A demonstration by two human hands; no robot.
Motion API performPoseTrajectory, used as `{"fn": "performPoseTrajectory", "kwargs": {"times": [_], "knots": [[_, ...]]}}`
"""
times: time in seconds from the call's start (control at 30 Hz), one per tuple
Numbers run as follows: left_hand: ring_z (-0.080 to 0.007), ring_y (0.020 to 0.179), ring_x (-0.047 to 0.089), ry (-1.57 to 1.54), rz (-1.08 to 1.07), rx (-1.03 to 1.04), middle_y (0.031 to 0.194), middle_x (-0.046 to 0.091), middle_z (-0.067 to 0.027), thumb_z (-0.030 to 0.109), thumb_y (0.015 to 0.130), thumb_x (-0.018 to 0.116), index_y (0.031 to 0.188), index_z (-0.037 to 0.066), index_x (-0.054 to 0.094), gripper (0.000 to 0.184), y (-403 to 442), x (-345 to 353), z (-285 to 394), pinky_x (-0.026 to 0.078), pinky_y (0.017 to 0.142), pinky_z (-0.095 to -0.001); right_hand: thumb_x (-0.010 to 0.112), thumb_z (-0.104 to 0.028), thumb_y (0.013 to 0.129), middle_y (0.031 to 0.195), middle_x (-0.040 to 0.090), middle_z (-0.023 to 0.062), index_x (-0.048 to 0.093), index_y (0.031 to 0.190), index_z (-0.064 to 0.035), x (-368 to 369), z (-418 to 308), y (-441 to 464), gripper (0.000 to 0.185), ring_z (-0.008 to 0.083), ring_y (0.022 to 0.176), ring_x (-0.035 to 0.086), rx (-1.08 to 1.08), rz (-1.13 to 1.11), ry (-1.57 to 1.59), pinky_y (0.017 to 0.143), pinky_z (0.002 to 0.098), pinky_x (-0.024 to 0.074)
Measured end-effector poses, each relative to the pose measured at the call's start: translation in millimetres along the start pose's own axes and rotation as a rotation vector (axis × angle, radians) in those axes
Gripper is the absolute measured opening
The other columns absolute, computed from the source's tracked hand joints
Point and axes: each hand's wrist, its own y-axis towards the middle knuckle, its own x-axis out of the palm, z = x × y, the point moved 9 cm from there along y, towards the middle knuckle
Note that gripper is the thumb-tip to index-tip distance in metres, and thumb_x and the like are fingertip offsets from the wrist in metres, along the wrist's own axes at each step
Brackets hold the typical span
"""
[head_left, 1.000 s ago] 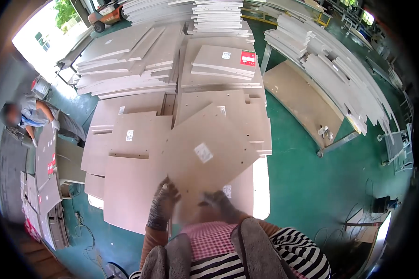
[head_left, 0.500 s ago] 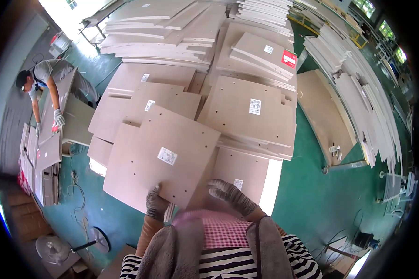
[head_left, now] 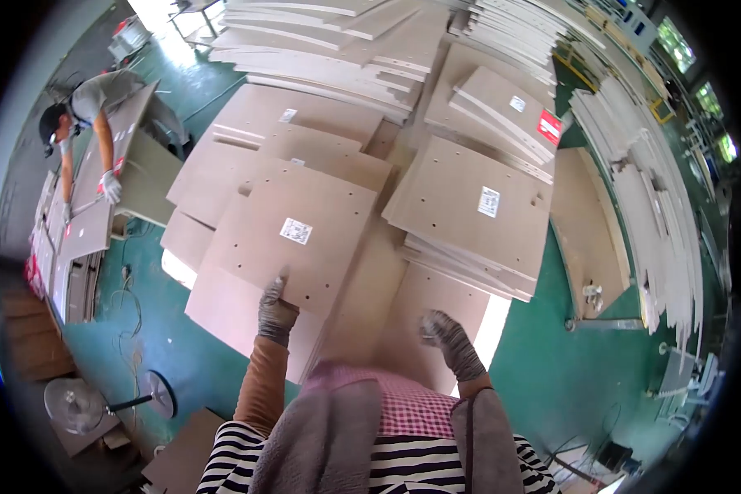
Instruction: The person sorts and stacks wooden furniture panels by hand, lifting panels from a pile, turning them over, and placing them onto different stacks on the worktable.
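Note:
My left hand (head_left: pixel 277 316), in a grey striped work glove, grips the near edge of a light brown board panel (head_left: pixel 313 210). The thumb rests on top; the other fingers are hidden beneath. This panel has drilled holes and a white printed label (head_left: pixel 296 230), and it lies over other boards on the left stack. Gloved as well, my right hand (head_left: pixel 450 339) is just above a lower board (head_left: pixel 420 313) at right, apart from the held panel. Its fingers are curled together, and I cannot make out what, if anything, is in them.
A stack of labelled boards (head_left: pixel 482 206) stands at right, more piles (head_left: pixel 329 49) behind. A co-worker (head_left: pixel 111 107) in white gloves bends over boards at far left. A fan (head_left: pixel 74 405) and cables (head_left: pixel 128 313) are at lower left. A wheeled board cart (head_left: pixel 584 239) stands at right.
The held panel has turned straighter and lies flatter against the left stack. My right hand has moved right, away from it, and its fingers have curled in. The view has shifted slightly.

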Motion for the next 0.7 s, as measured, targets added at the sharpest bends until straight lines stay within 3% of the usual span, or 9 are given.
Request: {"fn": "performPoseTrajectory", "kwargs": {"times": [0.13, 0.27, 0.33, 0.4, 0.43, 0.5, 0.53, 0.6, 0.7], "knots": [[-0.0264, 0.117, 0.053, -0.006, -0.022, -0.046, 0.126, 0.057, -0.0108, 0.024, 0.088, 0.061, 0.129, 0.002, 0.051, 0.048, 6, 15, -5, 0.042, 0.101, -0.0417, 0.056, -0.048, 0.091, 0.116, 0.058, 0.015, 0.053, 0.12, -0.001, -47, -38, -10, 0.056, 0.0244, 0.101, 0.059, 0.036, 0.327, 0.588, 0.092, 0.0421, 0.0484], [-0.0256, 0.111, 0.057, 0.02, 0.016, -0.02, 0.12, 0.06, -0.0121, 0.021, 0.087, 0.062, 0.124, -0.001, 0.054, 0.044, 8, 7, -4, 0.046, 0.097, -0.0391, 0.06, -0.035, 0.091, 0.095, 0.065, 0.0089, 0.061, 0.108, -0.0026, -98, -113, -39, 0.036, 0.0179, 0.082, 0.063, -0.454, 0.619, 0.104, 0.083, 0.0351, 0.0523], [-0.0261, 0.11, 0.058, 0.015, 0.025, -0.022, 0.119, 0.06, -0.0123, 0.021, 0.087, 0.062, 0.124, -0.001, 0.054, 0.044, 4, 9, -1, 0.047, 0.096, -0.0394, 0.062, -0.03, 0.091, 0.102, 0.063, 0.0099, 0.059, 0.114, -0.0002, -98, -180, -88, 0.038, 0.0151, 0.097, 0.058, -0.774, 0.97, -0.387, 0.087, 0.026, 0.0465], [-0.0262, 0.109, 0.058, 0.032, 0.038, -0.032, 0.118, 0.06, -0.0123, 0.021, 0.087, 0.062, 0.123, -0.001, 0.054, 0.043, -4, 11, 4, 0.048, 0.094, -0.0398, 0.065, -0.034, 0.088, 0.106, 0.062, 0.0108, 0.057, 0.117, 0.0018, -150, -169, -79, 0.047, 0.017, 0.104, 0.055, -0.778, 1.133, -0.336, 0.09, 0.0245, 0.0427], [-0.0263, 0.108, 0.058, 0.059, 0.048, -0.013, 0.117, 0.06, -0.0121, 0.022, 0.087, 0.062, 0.122, -0.001, 0.055, 0.042, -5, 6, 6, 0.048, 0.094, -0.0403, 0.065, -0.034, 0.088, 0.106, 0.062, 0.0108, 0.057, 0.117, 0.0018, -161, -174, -75, 0.047, 0.017, 0.104, 0.055, -0.778, 1.129, -0.335, 0.09, 0.0245, 0.0427], [-0.0262, 0.106, 0.059, 0.045, 0.081, -0.002, 0.115, 0.061, -0.012, 0.021, 0.087, 0.062, 0.12, -0.001, 0.055, 0.04, -14, -2, 9, 0.048, 0.093, -0.0404, 0.07, -0.038, 0.083, 0.095, 0.062, 0.0077, 0.056, 0.115, 0.0011, -189, -166, -46, 0.052, 0.0167, 0.089, 0.058, -0.282, 1.169, -0.593, 0.079, 0.0242, 0.0466], [-0.0261, 0.105, 0.059, 0.029, 0.116, 0.005, 0.113, 0.061, -0.012, 0.021, 0.087, 0.062, 0.119, -0.001, 0.056, 0.039, -21, -7, 13, 0.049, 0.092, -0.0405, 0.074, -0.041, 0.079, 0.083, 0.059, 0.0042, 0.057, 0.11, -0.002, -247, -126, -8, 0.053, 0.0152, 0.07, 0.056, -0.254, 1.093, -0.644, 0.063, 0.0254, 0.0469], [-0.026, 0.104, 0.059, 0.027, 0.181, 0.03, 0.112, 0.061, -0.0117, 0.02, 0.087, 0.062, 0.117, -0.001, 0.056, 0.037, -33, -25, 21, 0.049, 0.092, -0.0403, 0.074, -0.036, 0.08, 0.073, 0.054, 0.0005, 0.058, 0.104, -0.007, -238, -120, 4, 0.041, 0.0123, 0.058, 0.05, -0.339, 0.906, -0.309, 0.049, 0.0266, 0.0412], [-0.0255, 0.101, 0.059, 0.03, 0.281, 0.065, 0.109, 0.061, -0.0111, 0.018, 0.087, 0.061, 0.115, -0.001, 0.056, 0.035, -50, -57, 33, 0.049, 0.091, -0.0395, 0.076, -0.026, 0.08, 0.067, 0.052, -0.0011, 0.059, 0.098, -0.0114, -213, -123, -4, 0.029, 0.0095, 0.054, 0.047, -0.187, 0.739, 0.029, 0.045, 0.025, 0.038]]}}
